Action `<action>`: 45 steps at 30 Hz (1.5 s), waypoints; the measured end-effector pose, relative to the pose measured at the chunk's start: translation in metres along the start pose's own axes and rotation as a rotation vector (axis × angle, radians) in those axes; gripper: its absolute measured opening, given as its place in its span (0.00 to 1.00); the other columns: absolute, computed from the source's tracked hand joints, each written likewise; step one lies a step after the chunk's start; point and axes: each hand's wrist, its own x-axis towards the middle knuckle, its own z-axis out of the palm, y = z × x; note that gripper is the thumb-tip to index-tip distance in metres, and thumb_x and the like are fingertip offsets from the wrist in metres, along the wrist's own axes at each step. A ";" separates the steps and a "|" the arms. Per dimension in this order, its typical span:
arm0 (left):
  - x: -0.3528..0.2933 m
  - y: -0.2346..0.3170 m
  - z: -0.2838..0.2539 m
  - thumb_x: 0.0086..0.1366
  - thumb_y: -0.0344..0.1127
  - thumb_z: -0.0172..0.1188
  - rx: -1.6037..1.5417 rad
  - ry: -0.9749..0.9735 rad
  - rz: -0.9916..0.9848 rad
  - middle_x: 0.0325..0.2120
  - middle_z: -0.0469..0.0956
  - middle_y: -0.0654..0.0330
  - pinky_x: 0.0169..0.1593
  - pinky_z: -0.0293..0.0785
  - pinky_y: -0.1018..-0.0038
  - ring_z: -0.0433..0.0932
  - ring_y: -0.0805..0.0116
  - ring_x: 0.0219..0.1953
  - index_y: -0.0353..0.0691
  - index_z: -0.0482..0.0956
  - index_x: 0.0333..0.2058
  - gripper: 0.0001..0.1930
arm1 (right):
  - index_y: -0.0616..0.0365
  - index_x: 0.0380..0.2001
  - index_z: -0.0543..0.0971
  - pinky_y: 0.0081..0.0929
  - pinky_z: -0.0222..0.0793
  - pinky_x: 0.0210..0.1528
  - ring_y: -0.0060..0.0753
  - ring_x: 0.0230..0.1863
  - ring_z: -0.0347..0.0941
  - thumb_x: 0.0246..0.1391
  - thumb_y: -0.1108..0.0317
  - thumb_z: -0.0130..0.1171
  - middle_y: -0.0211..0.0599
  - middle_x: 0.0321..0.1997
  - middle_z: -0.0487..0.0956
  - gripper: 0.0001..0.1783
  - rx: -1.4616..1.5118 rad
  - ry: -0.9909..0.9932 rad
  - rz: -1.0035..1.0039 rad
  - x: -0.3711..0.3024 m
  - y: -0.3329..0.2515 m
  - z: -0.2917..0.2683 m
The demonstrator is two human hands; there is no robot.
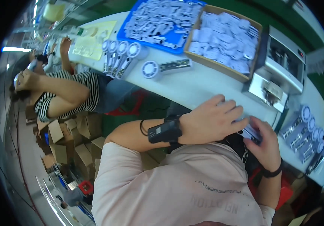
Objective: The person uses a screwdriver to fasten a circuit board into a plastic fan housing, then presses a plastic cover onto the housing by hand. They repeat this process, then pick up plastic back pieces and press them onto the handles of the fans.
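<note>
At the far left a co-worker (69,90) in a black-and-white striped top sits by the counter (207,81), one arm bent up to the head, with open cartons (83,150) stacked behind; a yellow sheet (81,52) lies on the counter just beyond that person; next come four devices (135,50) with round white heads, set side by side in a slanting row; then a blue tray (121,34) heaped with small white pieces (154,22), and below it a lone device (150,69) lying on its side, its head to the left; the left hand (212,118), a black wrist unit (164,132) behind it, reaches across in front of the body, its fingers bent and their tips close to the part, though whether they grip it I cannot tell; above that hand stands a cardboard box (214,64) full of white covers (226,41); the part (252,134), slim and shiny, is at the near edge of the counter, grasped between the thumb and fingers of the right hand (266,145), which wears a black wristband (273,173); beyond it is a silver machine (271,90); rightmost, another row of devices (305,113) lies on the counter, their round heads pointing away from the person.
</note>
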 end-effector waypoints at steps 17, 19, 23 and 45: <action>-0.240 -0.170 -0.093 0.66 0.32 0.76 -0.064 1.017 -1.115 0.47 0.84 0.57 0.54 0.82 0.69 0.84 0.69 0.47 0.30 0.81 0.59 0.25 | 0.63 0.63 0.82 0.41 0.75 0.62 0.52 0.60 0.80 0.52 0.61 0.81 0.52 0.60 0.83 0.36 0.084 -0.095 -0.283 0.065 -0.083 0.015; -0.237 -0.174 -0.091 0.68 0.31 0.75 -0.043 1.007 -1.096 0.47 0.84 0.57 0.53 0.81 0.70 0.83 0.70 0.47 0.29 0.80 0.59 0.24 | 0.64 0.61 0.82 0.39 0.76 0.61 0.49 0.58 0.80 0.53 0.61 0.79 0.50 0.59 0.83 0.35 0.036 -0.091 -0.336 0.069 -0.087 0.024; -0.209 -0.139 -0.079 0.67 0.32 0.75 -0.118 1.010 -1.006 0.48 0.85 0.55 0.53 0.81 0.70 0.83 0.70 0.47 0.29 0.81 0.60 0.25 | 0.64 0.60 0.82 0.38 0.76 0.60 0.47 0.56 0.80 0.51 0.64 0.78 0.49 0.58 0.83 0.33 0.030 -0.085 -0.339 0.069 -0.086 0.030; -0.304 -0.289 -0.074 0.72 0.46 0.72 0.159 0.654 -1.299 0.55 0.85 0.43 0.63 0.78 0.61 0.85 0.55 0.56 0.28 0.79 0.65 0.32 | 0.59 0.60 0.82 0.44 0.79 0.58 0.54 0.56 0.80 0.56 0.66 0.76 0.47 0.56 0.82 0.29 -0.185 0.028 -0.510 0.105 -0.097 0.053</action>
